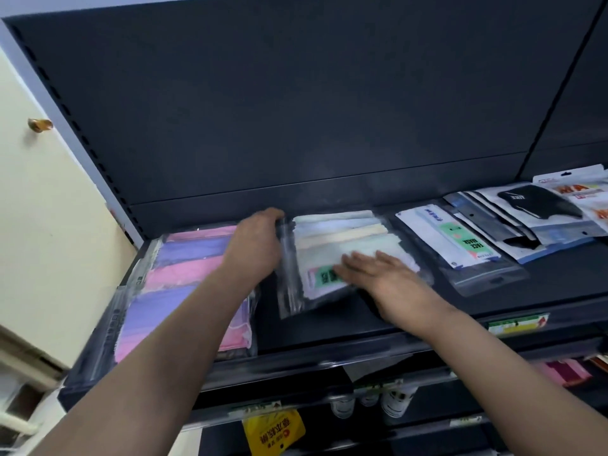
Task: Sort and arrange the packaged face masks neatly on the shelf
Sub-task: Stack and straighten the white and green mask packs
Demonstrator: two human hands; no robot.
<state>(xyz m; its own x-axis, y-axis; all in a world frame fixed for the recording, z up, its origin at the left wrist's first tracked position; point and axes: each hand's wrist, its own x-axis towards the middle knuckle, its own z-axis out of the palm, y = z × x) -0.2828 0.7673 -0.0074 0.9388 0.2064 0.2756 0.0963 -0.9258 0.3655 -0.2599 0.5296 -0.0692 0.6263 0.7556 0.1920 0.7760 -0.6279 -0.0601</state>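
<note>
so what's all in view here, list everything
pink and purple mask packs: overlapping pile, count unclear, shelf's left end
pastel mask pack: one, pale green and cream, shelf middle
face mask pack: one, white with green label, right of middle
black mask packs: several, overlapping, further right
orange-lettered pack: one, far right
shelf: one, black
yellow tag: one, below the shelf
left hand: grips pastel pack's far left corner
right hand: flat on that pack

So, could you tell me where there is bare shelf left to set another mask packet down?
Bare shelf shows front right, ahead of the FACE MASK packet and the overlapping black-mask packets. A narrow dark strip lies between the pink-purple packs and the pastel pack. The right rear is crowded.
</note>
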